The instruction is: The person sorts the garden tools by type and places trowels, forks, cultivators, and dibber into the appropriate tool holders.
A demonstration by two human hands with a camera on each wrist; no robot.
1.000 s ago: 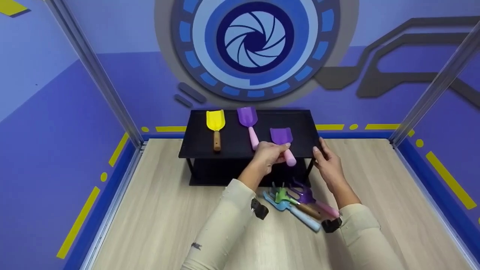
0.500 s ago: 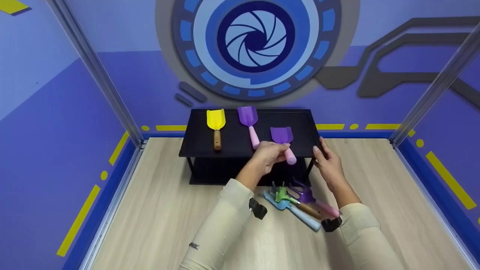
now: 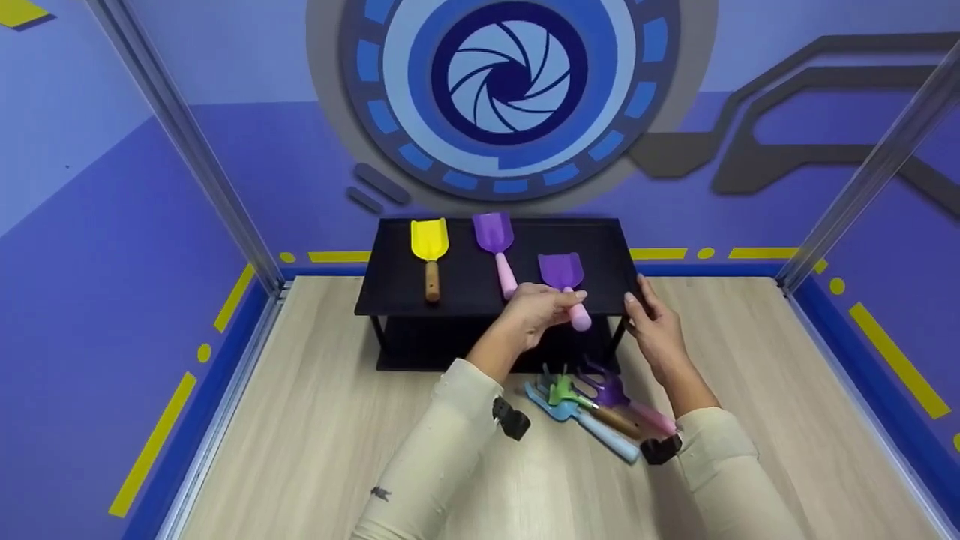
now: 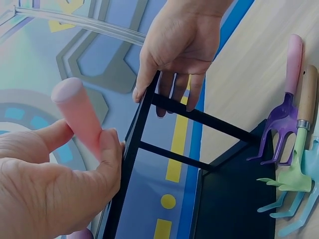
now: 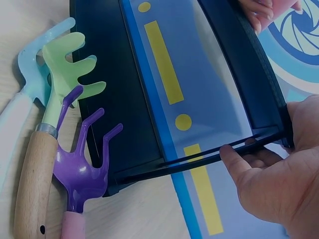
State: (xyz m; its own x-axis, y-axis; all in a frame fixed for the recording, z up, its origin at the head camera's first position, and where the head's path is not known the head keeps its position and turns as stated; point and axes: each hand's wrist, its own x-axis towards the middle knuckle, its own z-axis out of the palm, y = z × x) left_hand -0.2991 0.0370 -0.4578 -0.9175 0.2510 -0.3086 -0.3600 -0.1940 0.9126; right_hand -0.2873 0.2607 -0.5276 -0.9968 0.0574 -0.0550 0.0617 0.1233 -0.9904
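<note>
My left hand (image 3: 531, 313) pinches the pink handle (image 4: 82, 119) of a small purple toy shovel (image 3: 561, 270), thumb and fingers on either side. Its scoop lies over the right part of a two-tier black rack's (image 3: 457, 296) top, and the handle juts past the front edge. At the rack's right end, my right hand (image 3: 660, 334) grips the upper side edge, with the thumb on top and fingers below, as the left wrist view shows. Left of the held shovel lie another purple shovel (image 3: 493, 234) with a pink handle and a yellow shovel (image 3: 430, 240) with a wooden handle.
On the wooden floor before the rack, three hand rakes lie overlapping: a purple rake (image 3: 611, 390), a green rake (image 3: 562, 390) and a light blue rake (image 3: 607, 436). Printed blue walls (image 3: 247, 180) stand behind and at both sides.
</note>
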